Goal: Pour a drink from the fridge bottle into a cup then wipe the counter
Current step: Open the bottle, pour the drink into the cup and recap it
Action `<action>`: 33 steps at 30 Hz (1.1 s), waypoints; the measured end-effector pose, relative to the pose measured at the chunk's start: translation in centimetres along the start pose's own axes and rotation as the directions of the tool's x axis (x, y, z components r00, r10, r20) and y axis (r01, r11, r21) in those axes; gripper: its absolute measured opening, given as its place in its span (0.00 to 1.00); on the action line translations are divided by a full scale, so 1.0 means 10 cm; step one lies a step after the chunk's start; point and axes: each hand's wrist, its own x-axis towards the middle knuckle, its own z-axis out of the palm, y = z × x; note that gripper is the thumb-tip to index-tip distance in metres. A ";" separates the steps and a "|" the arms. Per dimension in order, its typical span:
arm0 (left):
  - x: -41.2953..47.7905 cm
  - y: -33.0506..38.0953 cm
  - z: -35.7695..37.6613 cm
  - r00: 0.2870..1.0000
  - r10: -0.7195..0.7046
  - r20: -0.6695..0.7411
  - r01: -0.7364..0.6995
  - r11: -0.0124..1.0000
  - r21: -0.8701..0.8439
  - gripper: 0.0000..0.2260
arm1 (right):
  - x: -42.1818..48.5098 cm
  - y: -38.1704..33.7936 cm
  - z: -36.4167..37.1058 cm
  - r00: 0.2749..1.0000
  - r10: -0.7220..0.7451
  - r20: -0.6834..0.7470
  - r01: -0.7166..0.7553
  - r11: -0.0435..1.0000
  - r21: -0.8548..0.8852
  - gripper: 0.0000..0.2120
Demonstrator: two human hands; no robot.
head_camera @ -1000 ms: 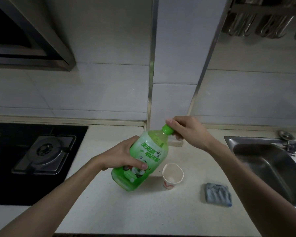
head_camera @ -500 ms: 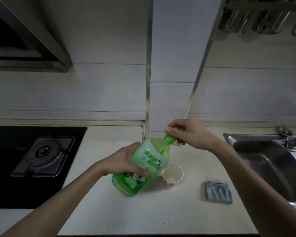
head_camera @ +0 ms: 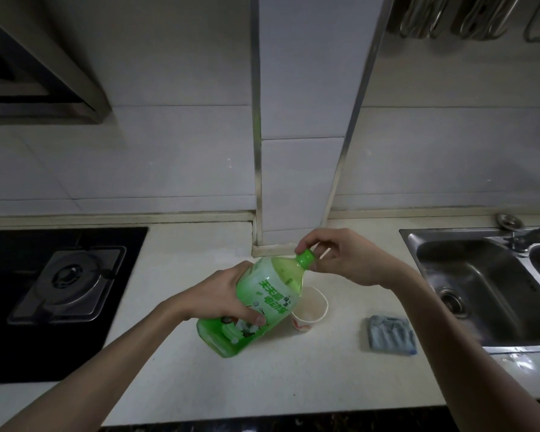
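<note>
The left hand (head_camera: pixel 222 296) wraps around the green bottle (head_camera: pixel 256 307), holding it tilted over the counter (head_camera: pixel 175 385) with its neck up to the right. The right hand (head_camera: pixel 340 257) pinches the green cap (head_camera: pixel 305 258). A paper cup (head_camera: pixel 310 310) stands just behind the bottle, a folded blue cloth (head_camera: pixel 390 335) near the sink (head_camera: pixel 480 275).

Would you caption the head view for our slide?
Left hand holds the tilted green bottle; right hand pinches its cap near the cup.
</note>
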 end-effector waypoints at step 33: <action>0.23 -0.21 0.26 0.990 -0.072 0.121 0.053 0.987 0.154 0.31 | -0.29 0.85 0.55 0.919 0.191 -0.344 -0.021 0.897 0.442 0.11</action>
